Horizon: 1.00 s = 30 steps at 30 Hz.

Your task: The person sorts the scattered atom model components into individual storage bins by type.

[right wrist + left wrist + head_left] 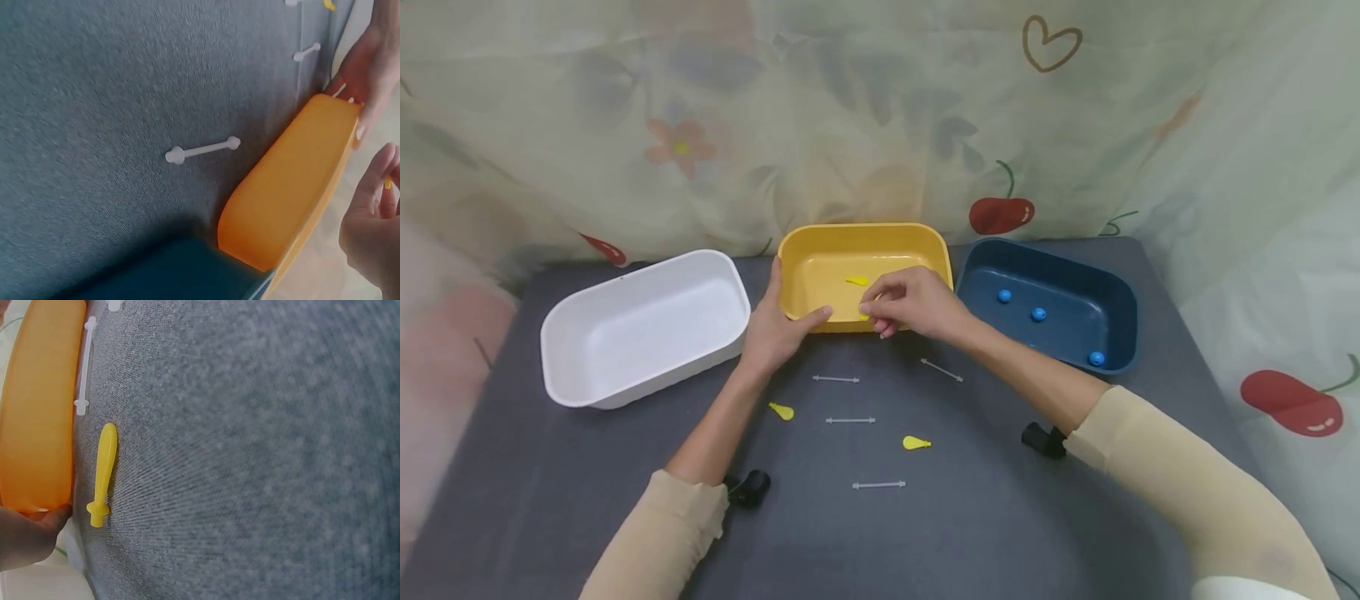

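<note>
My left hand (772, 332) grips the left front corner of the yellow bin (865, 235), its thumb over the front rim. Above that bin's front edge, my right hand (917, 302) pinches a small yellow paddle-shaped piece (387, 182), mostly hidden by the fingertips. Another yellow piece (857, 281) lies on the bin floor. On the dark cloth in front are two more, one at the left (782, 412) near my left forearm and one nearer the middle (917, 443). Thin white rods with knobbed ends (851, 421) lie among them, several in all.
A white bin (647, 329) stands angled at the left, with nothing visible inside. At the right, touching or almost touching the yellow one, is a dark blue bin (1060, 271) holding blue beads (1038, 314). A patterned curtain (850, 125) hangs behind the table (985, 517).
</note>
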{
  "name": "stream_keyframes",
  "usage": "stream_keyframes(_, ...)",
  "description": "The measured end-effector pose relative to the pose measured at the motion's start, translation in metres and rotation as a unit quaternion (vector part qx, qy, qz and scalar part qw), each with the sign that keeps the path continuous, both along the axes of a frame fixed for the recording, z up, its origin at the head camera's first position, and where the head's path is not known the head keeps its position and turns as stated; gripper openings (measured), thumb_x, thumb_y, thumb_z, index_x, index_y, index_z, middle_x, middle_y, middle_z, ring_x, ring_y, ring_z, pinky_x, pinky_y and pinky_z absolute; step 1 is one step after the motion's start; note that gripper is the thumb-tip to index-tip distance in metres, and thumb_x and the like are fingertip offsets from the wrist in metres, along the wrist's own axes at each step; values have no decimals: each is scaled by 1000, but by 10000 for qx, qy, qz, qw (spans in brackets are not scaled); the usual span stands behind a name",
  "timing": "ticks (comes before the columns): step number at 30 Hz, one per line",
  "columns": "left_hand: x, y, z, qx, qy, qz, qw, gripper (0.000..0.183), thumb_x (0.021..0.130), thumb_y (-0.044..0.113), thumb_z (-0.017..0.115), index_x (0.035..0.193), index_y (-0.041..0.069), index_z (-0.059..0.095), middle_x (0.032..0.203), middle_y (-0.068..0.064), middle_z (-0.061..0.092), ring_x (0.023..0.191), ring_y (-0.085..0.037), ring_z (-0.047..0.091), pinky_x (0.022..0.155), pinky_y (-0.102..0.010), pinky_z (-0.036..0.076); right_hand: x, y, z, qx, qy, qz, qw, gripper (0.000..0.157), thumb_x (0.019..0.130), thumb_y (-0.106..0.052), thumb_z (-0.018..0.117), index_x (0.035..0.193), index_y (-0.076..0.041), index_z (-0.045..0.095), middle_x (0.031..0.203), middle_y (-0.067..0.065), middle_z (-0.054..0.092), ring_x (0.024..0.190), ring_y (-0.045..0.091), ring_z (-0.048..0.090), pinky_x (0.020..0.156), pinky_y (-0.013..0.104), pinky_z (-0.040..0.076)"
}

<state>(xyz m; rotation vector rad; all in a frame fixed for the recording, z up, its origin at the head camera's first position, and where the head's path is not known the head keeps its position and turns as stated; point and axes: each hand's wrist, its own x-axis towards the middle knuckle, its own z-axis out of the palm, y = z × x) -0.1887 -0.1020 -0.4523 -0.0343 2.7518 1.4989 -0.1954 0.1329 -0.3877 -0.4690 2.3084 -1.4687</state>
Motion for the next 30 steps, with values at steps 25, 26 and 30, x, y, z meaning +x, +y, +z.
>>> stream_keyframes(25, 1, 0, 1, -64, -86, -57, 9999, 109, 84, 42, 78, 161, 22, 3, 159, -15, 31, 141, -32, 36, 116, -45, 27, -38, -7, -15, -233, -47, -806, 9965, 20, 89, -13, 75, 103, 2, 75, 82, 14, 73, 73, 25, 72, 76, 42, 59)
stream_keyframes(26, 1, 0, 0, -77, -95, -47, 9999, 109, 84, 42, 78, 161, 22, 3, 159, -15, 31, 142, -32, 35, 116, -45, 27, -39, -8, -17, -202, -29, -861, 9961, 20, 89, -13, 75, 103, 2, 75, 82, 13, 73, 72, 24, 72, 76, 42, 58)
stream_keyframes(30, 0, -1, -1, -100, -115, -24, 9999, 109, 85, 43, 77, 161, 21, 3, 160, -14, 29, 144, -31, 33, 117, -44, 25, -47, -9, -21, -21, -14, -1089, 9940, 21, 90, -14, 74, 107, -1, 76, 87, 11, 75, 73, 21, 73, 77, 42, 58)
